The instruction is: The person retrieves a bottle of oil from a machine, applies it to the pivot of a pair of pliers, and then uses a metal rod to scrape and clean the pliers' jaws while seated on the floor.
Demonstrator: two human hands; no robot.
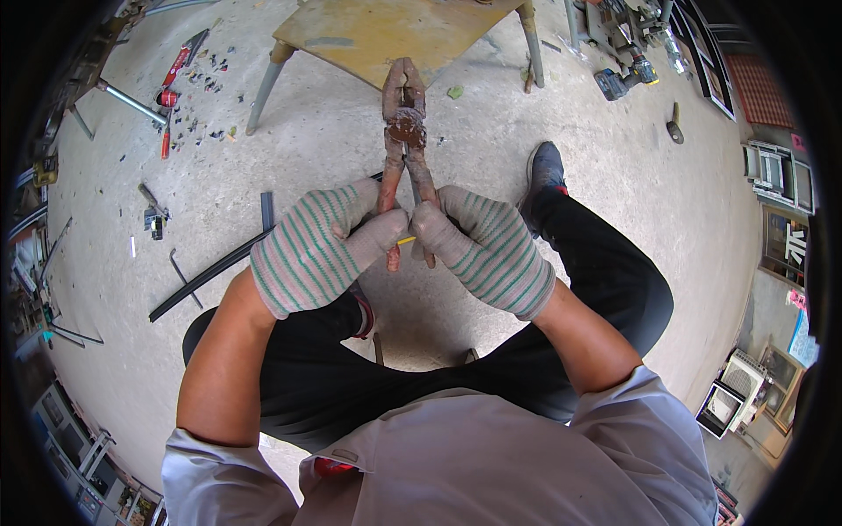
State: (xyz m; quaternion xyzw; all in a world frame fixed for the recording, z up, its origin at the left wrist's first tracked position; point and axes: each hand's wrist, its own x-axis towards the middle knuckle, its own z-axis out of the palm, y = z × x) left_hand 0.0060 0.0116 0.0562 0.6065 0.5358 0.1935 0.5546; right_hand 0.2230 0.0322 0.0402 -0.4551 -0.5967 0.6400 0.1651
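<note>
In front of me a pair of rusty pliers (pixel 407 130) points away, jaws at the far end and nearly closed. My left hand (pixel 317 235), in a grey knitted glove with green stripes, is wrapped round the left handle. The matching glove covers my right hand (pixel 481 244), which is closed on the right handle. Both thumbs press near the lower ends of the handles, close together. A small yellow strip (pixel 406 240) shows between the thumbs; what it belongs to I cannot make out.
Beyond the pliers stands a low worn wooden table (pixel 386 31). A long black bar (pixel 210 276) lies on the concrete floor at left, near a hammer-like tool (pixel 153 203). Scattered scraps (pixel 210 83) lie farther off. A cordless drill (pixel 624 79) rests at far right.
</note>
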